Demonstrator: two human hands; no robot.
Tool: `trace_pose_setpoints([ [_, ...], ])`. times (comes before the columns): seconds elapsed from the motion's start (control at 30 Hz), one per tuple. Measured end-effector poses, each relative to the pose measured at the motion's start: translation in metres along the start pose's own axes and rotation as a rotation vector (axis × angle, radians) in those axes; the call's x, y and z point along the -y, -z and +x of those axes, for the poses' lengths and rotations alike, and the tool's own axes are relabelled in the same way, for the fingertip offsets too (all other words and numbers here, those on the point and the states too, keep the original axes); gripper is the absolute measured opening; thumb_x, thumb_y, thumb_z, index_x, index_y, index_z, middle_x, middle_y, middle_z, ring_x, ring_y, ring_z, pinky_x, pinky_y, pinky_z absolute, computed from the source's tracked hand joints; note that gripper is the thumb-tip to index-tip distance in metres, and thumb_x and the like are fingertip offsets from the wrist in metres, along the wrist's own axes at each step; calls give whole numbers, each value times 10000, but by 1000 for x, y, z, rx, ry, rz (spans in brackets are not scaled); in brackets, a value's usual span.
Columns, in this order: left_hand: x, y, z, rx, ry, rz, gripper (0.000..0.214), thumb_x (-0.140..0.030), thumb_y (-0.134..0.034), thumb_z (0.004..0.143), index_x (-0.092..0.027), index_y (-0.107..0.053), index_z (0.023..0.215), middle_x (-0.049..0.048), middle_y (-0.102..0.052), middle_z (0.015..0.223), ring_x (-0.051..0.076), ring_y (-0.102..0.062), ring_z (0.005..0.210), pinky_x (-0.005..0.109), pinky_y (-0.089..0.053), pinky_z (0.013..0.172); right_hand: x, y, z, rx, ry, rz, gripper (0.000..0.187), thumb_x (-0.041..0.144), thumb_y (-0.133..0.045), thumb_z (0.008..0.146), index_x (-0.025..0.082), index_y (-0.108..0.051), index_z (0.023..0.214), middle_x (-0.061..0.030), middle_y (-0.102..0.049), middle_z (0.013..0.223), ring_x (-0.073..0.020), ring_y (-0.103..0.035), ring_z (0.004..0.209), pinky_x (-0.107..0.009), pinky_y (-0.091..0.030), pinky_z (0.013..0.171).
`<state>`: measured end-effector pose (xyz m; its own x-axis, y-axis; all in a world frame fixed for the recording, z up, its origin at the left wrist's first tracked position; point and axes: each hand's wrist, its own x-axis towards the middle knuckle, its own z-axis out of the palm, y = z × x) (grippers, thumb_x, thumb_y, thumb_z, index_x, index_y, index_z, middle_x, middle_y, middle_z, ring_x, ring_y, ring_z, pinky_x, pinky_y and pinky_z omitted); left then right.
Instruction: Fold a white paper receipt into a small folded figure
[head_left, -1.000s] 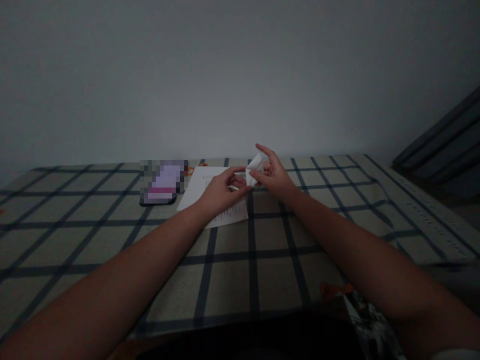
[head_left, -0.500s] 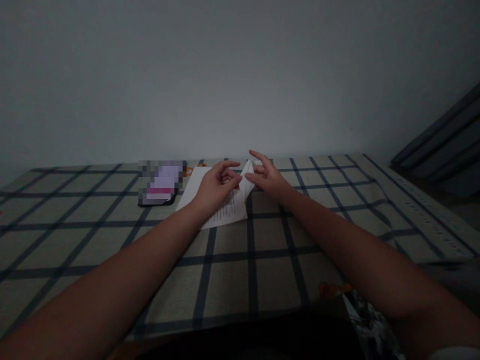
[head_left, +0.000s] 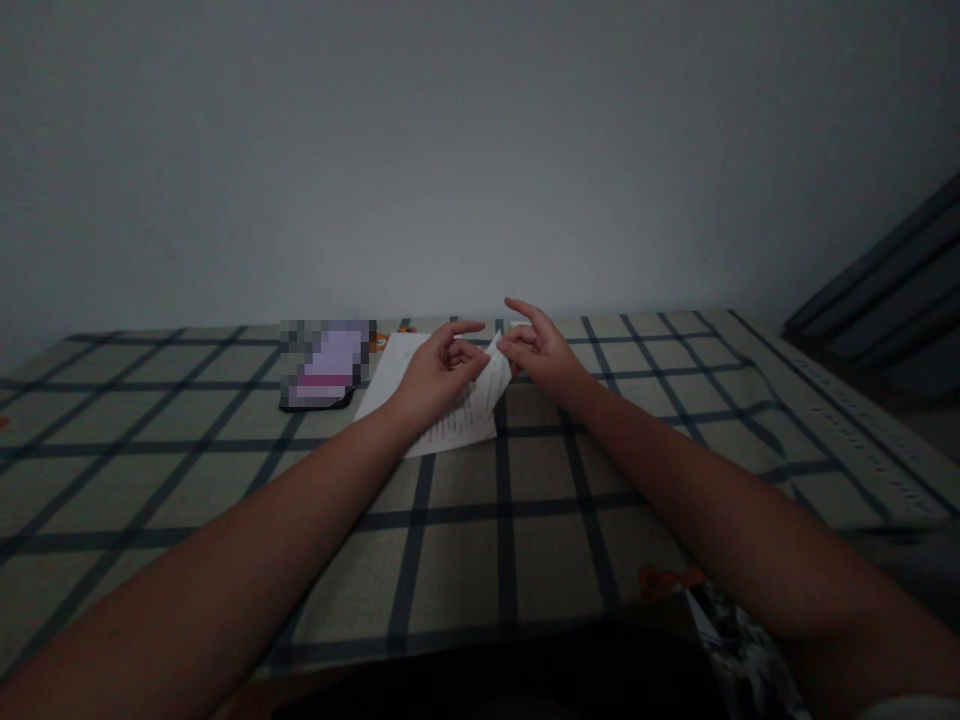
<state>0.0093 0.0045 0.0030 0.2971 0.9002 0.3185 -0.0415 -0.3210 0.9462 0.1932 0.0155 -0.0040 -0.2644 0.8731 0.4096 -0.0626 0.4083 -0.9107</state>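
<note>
A white sheet of paper (head_left: 382, 385) with printed lines lies on the checked tablecloth, partly under my left hand. Its right side rises into a folded, creased part between my hands. My left hand (head_left: 441, 362) pinches the paper near the fold, thumb forward and index finger stretched out above. From the other side my right hand (head_left: 541, 350) grips the top of the raised fold between thumb and bent fingers, its index finger pointing up and away. The fingertips of both hands partly hide the fold.
A phone (head_left: 326, 365) with a lit, blurred screen lies left of the paper. The checked tablecloth (head_left: 465, 540) covers the table up to a plain wall (head_left: 480, 160). Dark striped fabric (head_left: 892, 280) hangs at the right. Small orange shapes show near the phone and the front edge.
My right hand has shifted slightly right, its thumb now higher on the fold. The raised paper leans further right and looks more spread. My left hand has barely moved.
</note>
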Motion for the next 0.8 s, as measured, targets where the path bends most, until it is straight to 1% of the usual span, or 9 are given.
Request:
trace_pose_setpoints([
  [0.1, -3, -2, -2, 11, 36, -10, 522, -270, -738, 721, -210, -554, 1205, -29, -600, 753, 89, -527, 596, 204, -401, 524, 0, 1, 0, -10, 16, 9, 689, 294, -649, 810, 228, -324, 1415, 36, -578, 780, -94, -535, 606, -224, -480, 561],
  [0.2, -7, -4, -4, 3, 102, 0, 518, -340, -728, 736, -213, -570, 1212, -20, -605, 762, 88, -508, 560, 203, -386, 482, 2, 1, 0, -9, 51, -11, 672, 281, -656, 809, 233, -345, 1402, 38, -572, 749, -102, -545, 616, -234, -496, 578],
  [0.3, -8, -6, -5, -13, 175, 99, 378, -446, -676, 780, -177, -670, 1045, -15, -573, 656, 81, -458, 486, 204, -328, 431, 4, 1, 0, -19, 67, -23, 658, 287, -661, 808, 241, -358, 1391, 37, -572, 738, -110, -547, 620, -242, -502, 578],
  [0.37, -8, -6, -5, -22, 198, 158, 355, -491, -657, 787, -164, -698, 921, -21, -537, 579, 80, -426, 450, 209, -298, 415, 5, 0, 0, -21, 60, -13, 667, 291, -674, 796, 239, -364, 1384, 39, -578, 736, -109, -550, 621, -241, -504, 576],
  [0.53, -10, -5, -5, -37, 187, 171, 310, -477, -681, 761, -170, -681, 803, -24, -549, 583, 77, -413, 443, 213, -306, 428, 5, -1, 0, -37, -15, 36, 621, 308, -667, 791, 213, -407, 1347, 34, -604, 771, -96, -568, 624, -237, -505, 579],
  [0.67, -11, -4, -6, -41, 188, 155, 294, -461, -695, 752, -172, -644, 743, -34, -525, 561, 72, -407, 430, 205, -295, 418, 6, -1, -1, -6, 6, 28, 613, 288, -667, 785, 212, -417, 1340, 36, -604, 766, -91, -566, 628, -231, -503, 591],
  [0.8, -10, -5, -6, -35, 229, 138, 318, -494, -694, 750, -181, -667, 801, -43, -487, 520, 79, -401, 398, 209, -268, 391, 7, -1, 0, -10, 34, 22, 620, 277, -666, 778, 218, -413, 1341, 41, -586, 755, -92, -557, 628, -226, -496, 586],
])
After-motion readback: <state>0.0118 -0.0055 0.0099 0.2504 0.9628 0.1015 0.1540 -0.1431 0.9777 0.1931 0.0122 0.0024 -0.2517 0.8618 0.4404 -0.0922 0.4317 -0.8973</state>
